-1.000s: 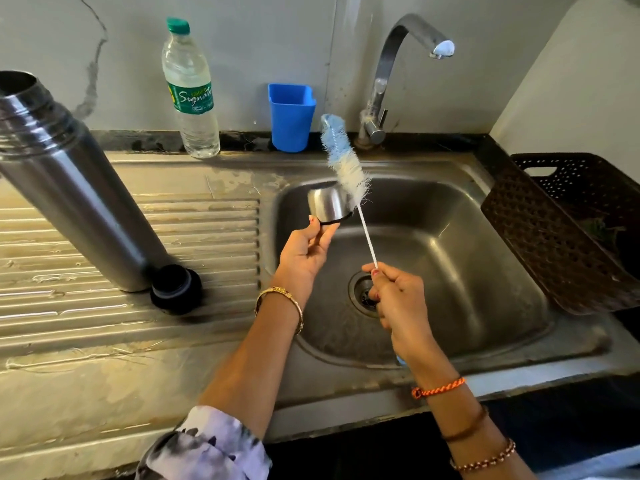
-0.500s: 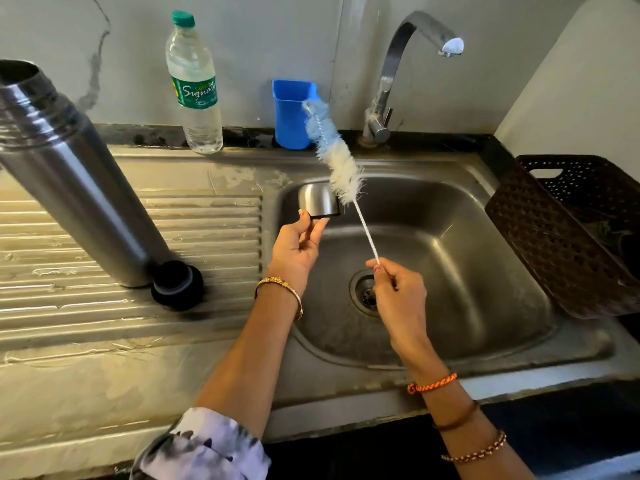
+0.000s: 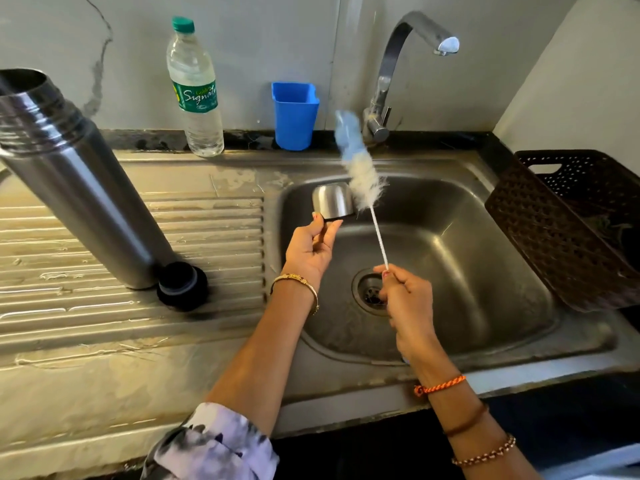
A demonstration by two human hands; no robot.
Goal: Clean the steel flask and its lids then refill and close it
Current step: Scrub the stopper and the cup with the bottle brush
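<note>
The tall steel flask (image 3: 79, 174) stands open on the draining board at the left, with its black inner lid (image 3: 181, 285) lying beside its base. Over the sink basin, my left hand (image 3: 310, 247) pinches the steel cup lid (image 3: 332, 201) by its rim. My right hand (image 3: 407, 299) grips the thin handle of a bottle brush (image 3: 360, 171), whose blue and white bristles stand just right of the cup lid, touching its side. The tap (image 3: 398, 64) above is not running.
A plastic water bottle (image 3: 195, 88) and a blue plastic cup (image 3: 295, 114) stand on the ledge behind the sink (image 3: 485, 271). A dark perforated basket (image 3: 561, 230) leans over the basin's right edge. The drain (image 3: 370, 291) lies below my right hand.
The brush head swung left toward the blue cup, then back right beside the cup lid. My left hand shifted the cup lid slightly; both hands stay over the basin.
</note>
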